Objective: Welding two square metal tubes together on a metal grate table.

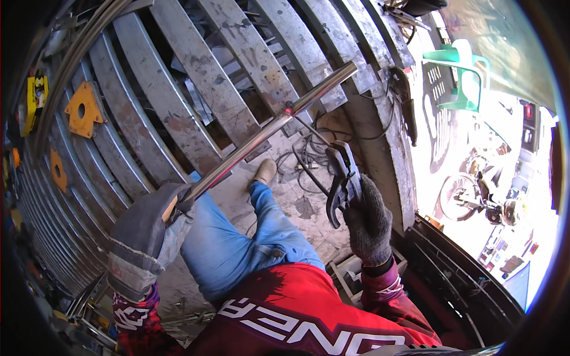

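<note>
My left hand (151, 228), in a thick grey leather welding glove, is closed around the near end of a shiny metal tube (255, 141). From there the tube slants up and right, its far part over the ends of the steel slats (231, 53). A small spot on it glows red. My right hand (369, 222), in a dark knitted glove, grips a black welding electrode holder (344, 178). The thin electrode (312, 129) in its jaws points up and left, its tip close to the glowing spot; whether they touch, I cannot tell.
Yellow magnetic squares (84, 111) sit on the slats at left. Black cables (306, 163) lie coiled on the floor beyond my foot. A steel beam (389, 160) borders the right side. Farther right, a green plastic chair (460, 77) and a motorcycle (481, 193) stand in bright light.
</note>
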Demonstrator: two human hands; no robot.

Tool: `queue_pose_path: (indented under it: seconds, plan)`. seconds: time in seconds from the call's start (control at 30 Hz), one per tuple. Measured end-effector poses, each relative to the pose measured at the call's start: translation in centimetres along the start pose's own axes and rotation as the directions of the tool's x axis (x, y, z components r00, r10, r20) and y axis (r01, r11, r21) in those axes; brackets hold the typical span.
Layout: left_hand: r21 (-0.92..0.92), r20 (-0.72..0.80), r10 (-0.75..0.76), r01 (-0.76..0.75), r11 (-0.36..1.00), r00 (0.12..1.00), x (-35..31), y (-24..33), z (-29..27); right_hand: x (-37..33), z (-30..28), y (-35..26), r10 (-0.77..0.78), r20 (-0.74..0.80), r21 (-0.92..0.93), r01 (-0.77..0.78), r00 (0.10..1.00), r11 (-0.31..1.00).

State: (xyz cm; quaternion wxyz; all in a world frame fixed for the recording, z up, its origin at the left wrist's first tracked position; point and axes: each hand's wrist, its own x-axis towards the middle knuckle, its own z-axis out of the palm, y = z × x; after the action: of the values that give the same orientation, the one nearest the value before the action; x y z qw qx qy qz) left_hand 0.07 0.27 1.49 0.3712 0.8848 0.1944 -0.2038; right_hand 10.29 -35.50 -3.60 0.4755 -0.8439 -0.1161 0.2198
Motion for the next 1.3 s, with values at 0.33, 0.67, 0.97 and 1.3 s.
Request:
queue_pose_path:
  seconds: [0.33,0.67,0.97,1.3]
  plan:
    - [0.159,-0.076,-0.019,0.031,0.987,0.997,0.0,1.5,0.5,0.1,0.3,0.0,-0.014,0.01,-0.038,0.015,1.0,0.999]
    - [0.181,-0.04,-0.009,0.016,0.983,0.999,0.0,1.3,0.3,0.2,0.6,0.6,-0.032,-0.017,-0.038,0.031,0.999,0.999]
    - [0.155,-0.105,-0.013,0.029,0.988,0.994,0.5,0.9,1.4,-0.2,0.6,0.3,0.139,-0.039,0.006,-0.139,0.989,0.99]
    - [0.06,-0.048,0.011,-0.008,0.998,0.999,0.6,0.1,1.1,0.3,-0.2,0.0,-0.09,-0.046,-0.271,0.075,0.995,0.96]
